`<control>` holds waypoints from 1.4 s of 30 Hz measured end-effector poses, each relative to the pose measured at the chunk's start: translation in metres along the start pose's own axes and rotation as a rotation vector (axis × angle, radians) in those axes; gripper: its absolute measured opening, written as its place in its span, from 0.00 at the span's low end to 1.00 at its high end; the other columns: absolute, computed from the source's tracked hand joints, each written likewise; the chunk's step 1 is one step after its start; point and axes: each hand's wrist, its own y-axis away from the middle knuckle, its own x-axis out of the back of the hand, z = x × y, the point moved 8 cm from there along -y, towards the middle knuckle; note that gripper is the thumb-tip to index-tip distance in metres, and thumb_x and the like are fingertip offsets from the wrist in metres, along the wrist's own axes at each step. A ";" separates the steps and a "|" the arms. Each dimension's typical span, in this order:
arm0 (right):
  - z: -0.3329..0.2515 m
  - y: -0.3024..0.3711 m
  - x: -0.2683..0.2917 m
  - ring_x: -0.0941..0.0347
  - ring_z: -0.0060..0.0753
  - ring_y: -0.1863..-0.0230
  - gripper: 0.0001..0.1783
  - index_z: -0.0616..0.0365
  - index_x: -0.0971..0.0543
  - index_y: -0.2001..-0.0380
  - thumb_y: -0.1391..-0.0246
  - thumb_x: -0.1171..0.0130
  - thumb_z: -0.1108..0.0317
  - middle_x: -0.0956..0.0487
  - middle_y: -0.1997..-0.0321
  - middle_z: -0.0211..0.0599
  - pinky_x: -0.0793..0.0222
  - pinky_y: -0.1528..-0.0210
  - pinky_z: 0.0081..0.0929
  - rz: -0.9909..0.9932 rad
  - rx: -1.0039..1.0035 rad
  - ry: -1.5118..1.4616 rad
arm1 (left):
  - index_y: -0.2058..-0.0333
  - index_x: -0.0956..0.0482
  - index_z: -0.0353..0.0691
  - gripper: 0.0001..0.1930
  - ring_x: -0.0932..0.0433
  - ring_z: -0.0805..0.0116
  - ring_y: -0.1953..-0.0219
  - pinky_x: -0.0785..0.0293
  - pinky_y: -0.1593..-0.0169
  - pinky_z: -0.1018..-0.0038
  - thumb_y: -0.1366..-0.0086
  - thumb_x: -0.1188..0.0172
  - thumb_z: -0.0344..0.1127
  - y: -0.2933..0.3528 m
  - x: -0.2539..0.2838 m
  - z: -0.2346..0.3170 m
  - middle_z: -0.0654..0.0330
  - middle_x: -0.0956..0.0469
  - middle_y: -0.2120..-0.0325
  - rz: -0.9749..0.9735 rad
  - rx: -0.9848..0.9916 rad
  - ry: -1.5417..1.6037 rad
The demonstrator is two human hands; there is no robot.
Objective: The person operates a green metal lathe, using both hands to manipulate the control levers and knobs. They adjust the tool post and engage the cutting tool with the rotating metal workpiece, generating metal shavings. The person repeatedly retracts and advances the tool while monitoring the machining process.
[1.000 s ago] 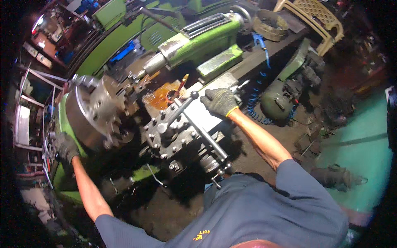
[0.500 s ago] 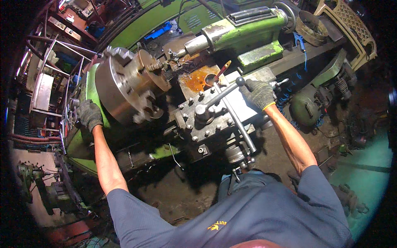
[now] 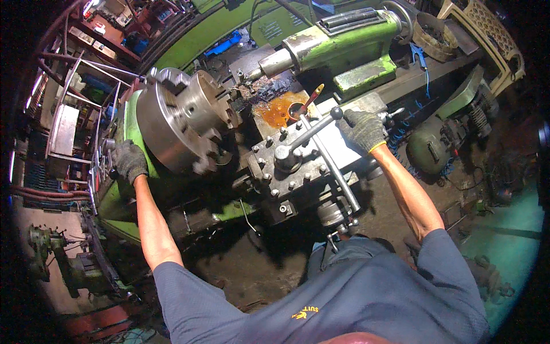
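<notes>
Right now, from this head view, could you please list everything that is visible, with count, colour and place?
Lathe: 1, green, across the middle
Chuck: 1, grey, left of centre
Round part: 1, grey, at the chuck's face
Tailstock: 1, green, top
Tool post: 1, grey, centre
Lever: 1, grey, black-knobbed, on the tool post
Bar: 1, silver, beside the lever
Brush: 1, reddish, behind the tool post
Air gun: 1, blue, upper right
Round pan: 1, brownish, beside the tailstock
Chair: 1, beige, top right
Tank: 1, green, right
Dim edges: too unclear to count
Shirt: 1, dark grey, bottom
Left hand: 1, grey-gloved, at the lathe's left end
Right hand: 1, grey-gloved, by the lever's knob
</notes>
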 end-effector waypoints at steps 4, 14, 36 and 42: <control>-0.003 0.000 0.003 0.21 0.58 0.67 0.22 0.55 0.19 0.73 0.40 0.44 0.47 0.19 0.73 0.51 0.29 0.61 0.53 -0.005 -0.003 -0.003 | 0.63 0.16 0.49 0.11 0.22 0.46 0.56 0.26 0.52 0.53 0.39 0.45 0.40 0.001 0.006 0.000 0.51 0.19 0.60 0.019 0.017 0.035; -0.004 0.003 0.005 0.21 0.58 0.66 0.21 0.55 0.20 0.72 0.40 0.46 0.48 0.18 0.72 0.51 0.28 0.61 0.53 -0.056 -0.026 0.005 | 0.67 0.16 0.46 0.10 0.22 0.46 0.60 0.26 0.52 0.55 0.39 0.45 0.39 0.004 -0.002 -0.003 0.51 0.18 0.65 0.107 -0.038 0.054; -0.005 0.000 0.007 0.21 0.58 0.66 0.21 0.55 0.20 0.74 0.41 0.44 0.48 0.19 0.73 0.52 0.29 0.60 0.53 -0.034 -0.024 -0.014 | 0.70 0.17 0.46 0.08 0.24 0.49 0.59 0.28 0.53 0.55 0.42 0.45 0.36 0.007 0.018 0.001 0.53 0.21 0.68 0.204 -0.008 0.146; -0.010 0.001 0.011 0.21 0.58 0.65 0.22 0.55 0.20 0.74 0.41 0.44 0.47 0.19 0.73 0.52 0.29 0.60 0.52 -0.032 -0.038 -0.005 | 0.67 0.16 0.47 0.09 0.24 0.49 0.59 0.29 0.50 0.56 0.42 0.45 0.37 0.008 0.017 0.001 0.53 0.20 0.66 0.246 -0.075 0.119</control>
